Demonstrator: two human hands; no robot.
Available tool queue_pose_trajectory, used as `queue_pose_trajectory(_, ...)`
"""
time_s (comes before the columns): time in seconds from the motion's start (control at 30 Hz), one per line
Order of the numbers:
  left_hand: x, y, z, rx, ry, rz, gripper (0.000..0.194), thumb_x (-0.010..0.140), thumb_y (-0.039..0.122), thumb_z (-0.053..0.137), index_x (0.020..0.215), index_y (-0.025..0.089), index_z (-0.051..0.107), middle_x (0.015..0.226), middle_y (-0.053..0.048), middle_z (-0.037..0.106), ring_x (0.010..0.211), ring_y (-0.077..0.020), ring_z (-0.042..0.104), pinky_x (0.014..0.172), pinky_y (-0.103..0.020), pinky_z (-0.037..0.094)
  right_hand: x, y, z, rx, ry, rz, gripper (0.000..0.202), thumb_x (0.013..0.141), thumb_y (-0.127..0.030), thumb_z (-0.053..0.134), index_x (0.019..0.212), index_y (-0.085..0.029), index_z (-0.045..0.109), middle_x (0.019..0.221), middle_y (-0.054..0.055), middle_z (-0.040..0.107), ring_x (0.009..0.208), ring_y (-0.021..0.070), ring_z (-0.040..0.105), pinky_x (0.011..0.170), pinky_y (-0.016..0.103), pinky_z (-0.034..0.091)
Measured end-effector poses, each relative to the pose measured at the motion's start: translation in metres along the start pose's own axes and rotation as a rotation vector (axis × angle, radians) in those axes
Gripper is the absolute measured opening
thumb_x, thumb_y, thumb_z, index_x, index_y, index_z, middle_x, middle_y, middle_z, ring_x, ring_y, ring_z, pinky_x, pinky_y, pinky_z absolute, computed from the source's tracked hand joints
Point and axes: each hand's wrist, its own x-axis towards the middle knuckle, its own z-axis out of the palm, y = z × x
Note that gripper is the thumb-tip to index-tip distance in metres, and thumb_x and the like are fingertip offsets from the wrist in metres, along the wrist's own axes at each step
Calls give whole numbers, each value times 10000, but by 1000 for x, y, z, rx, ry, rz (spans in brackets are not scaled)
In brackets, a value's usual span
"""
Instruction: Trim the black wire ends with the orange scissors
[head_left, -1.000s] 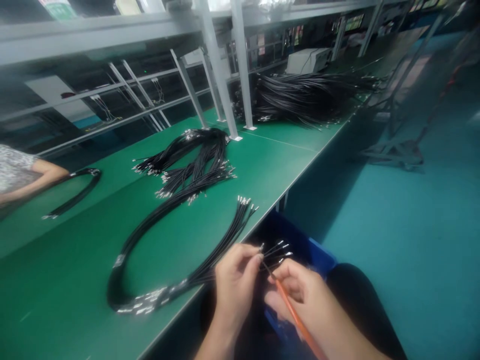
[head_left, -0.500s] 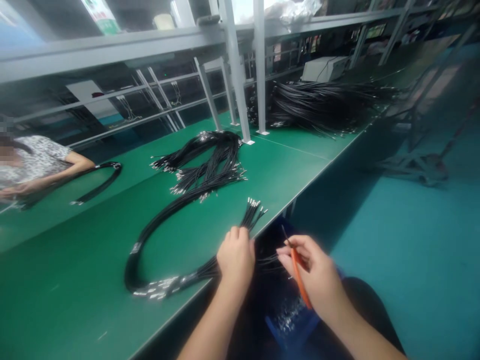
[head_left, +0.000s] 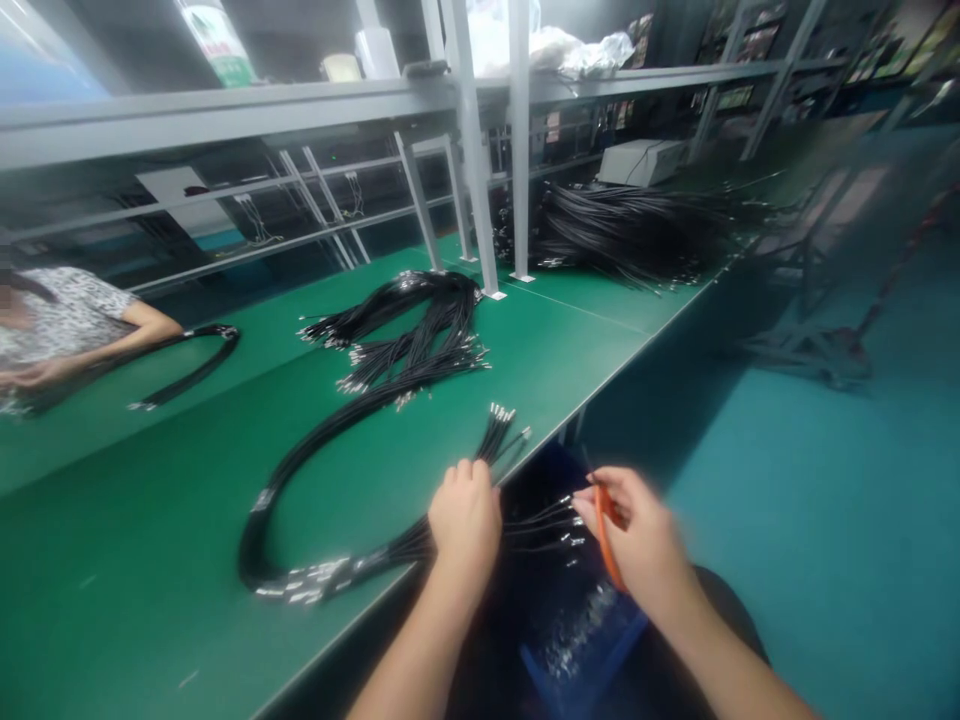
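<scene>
My left hand is closed round a bundle of black cables at the table's edge. The bundle curves back over the green table in a wide loop, with a shiny wrapped section at the bend. Some silver-tipped ends fan out beyond my knuckles on the table. Several loose strands stretch right over the edge toward my right hand. That hand is closed on an orange-handled tool with a thin dark tip, blurred. Its fingertips are close to the strand ends; whether they pinch one I cannot tell.
More black cable bundles lie farther back on the table, beside metal posts. A large cable pile is at the back right. Below my hands, a blue bin contains small bright scraps. Across the table, a person handles another bundle.
My right hand has moved slightly right, away from my left hand, with the tool. More silver-tipped strand ends show between the hands. My left hand keeps its grip.
</scene>
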Motion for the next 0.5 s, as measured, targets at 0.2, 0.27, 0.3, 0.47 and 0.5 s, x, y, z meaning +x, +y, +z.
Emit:
queue_pose_trajectory(0.2, -9, 9, -21, -308, -54, 117, 135, 822, 154, 527, 927, 227, 570, 790, 4, 653, 697, -169, 616, 639, -270, 453, 7, -24, -14, 291, -230, 87, 345, 699, -270, 731, 946, -203, 500, 690, -43, 572, 543, 122, 544, 506, 259, 463)
queue_pose_trajectory(0.27, -15, 15, -29, -543, -54, 214, 161, 832, 170, 537, 969, 234, 591, 863, -7, 665, 763, -165, 626, 691, -268, 467, 4, -33, -13, 362, -321, 131, 333, 714, -257, 725, 951, -200, 499, 699, -48, 578, 531, 104, 545, 515, 245, 463)
queue_pose_trajectory(0.3, -18, 18, -32, -651, -43, 249, 146, 839, 179, 535, 953, 229, 611, 885, -20, 657, 787, -169, 622, 706, -272, 468, 2, -37, -12, 390, -340, 146, 321, 725, -261, 720, 949, -199, 499, 672, -58, 569, 504, 96, 537, 500, 236, 452)
queue_pose_trajectory(0.47, -35, 22, -39, -860, -17, 223, 100, 837, 198, 561, 822, 202, 660, 783, -20, 611, 706, -154, 585, 640, -254, 446, -13, -42, 3, 609, -166, 147, 293, 760, -229, 694, 969, -234, 489, 663, -78, 567, 418, 51, 448, 404, 178, 361)
queue_pose_trajectory(0.5, -37, 21, -39, -879, -23, 213, 90, 830, 202, 575, 804, 199, 661, 756, -13, 605, 684, -150, 577, 624, -250, 440, -16, -41, 6, 668, -117, 141, 319, 743, -199, 705, 973, -239, 488, 713, -68, 591, 439, 46, 455, 416, 172, 362)
